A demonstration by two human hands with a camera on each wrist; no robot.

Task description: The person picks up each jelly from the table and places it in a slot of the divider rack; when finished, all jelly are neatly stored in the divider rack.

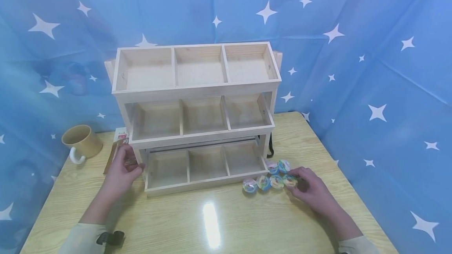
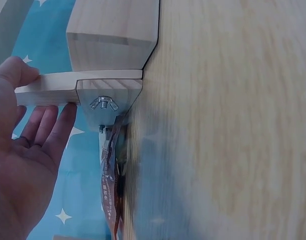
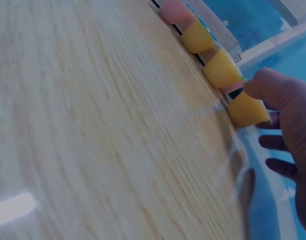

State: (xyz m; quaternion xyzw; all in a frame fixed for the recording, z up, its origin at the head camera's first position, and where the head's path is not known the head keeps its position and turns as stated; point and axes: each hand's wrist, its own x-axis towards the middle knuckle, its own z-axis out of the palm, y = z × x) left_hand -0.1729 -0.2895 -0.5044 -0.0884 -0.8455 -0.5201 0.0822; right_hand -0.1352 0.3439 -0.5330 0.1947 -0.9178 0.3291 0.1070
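Observation:
A pale wooden three-tier rack (image 1: 197,93), each tier split into three compartments, stands on the table. At its left side my left hand (image 1: 121,167) grips the upright wooden post (image 2: 50,87), thumb on one face and fingers on the other. A wing nut (image 2: 104,103) shows on the rack's wood beside it. By the rack's lower right corner stand several small jelly cups (image 1: 263,182) with printed lids, upright and close together. My right hand (image 1: 312,189) pinches the rightmost front cup (image 3: 246,110), a yellow one, between thumb and fingers; it stands on the table.
A tan mug (image 1: 82,142) with a white handle stands at the back left. Next to it, a brown packet (image 1: 112,156) lies behind my left hand. Blue star-patterned cloth (image 1: 353,69) hangs along the table's back and sides. A black strap (image 1: 270,148) shows behind the rack.

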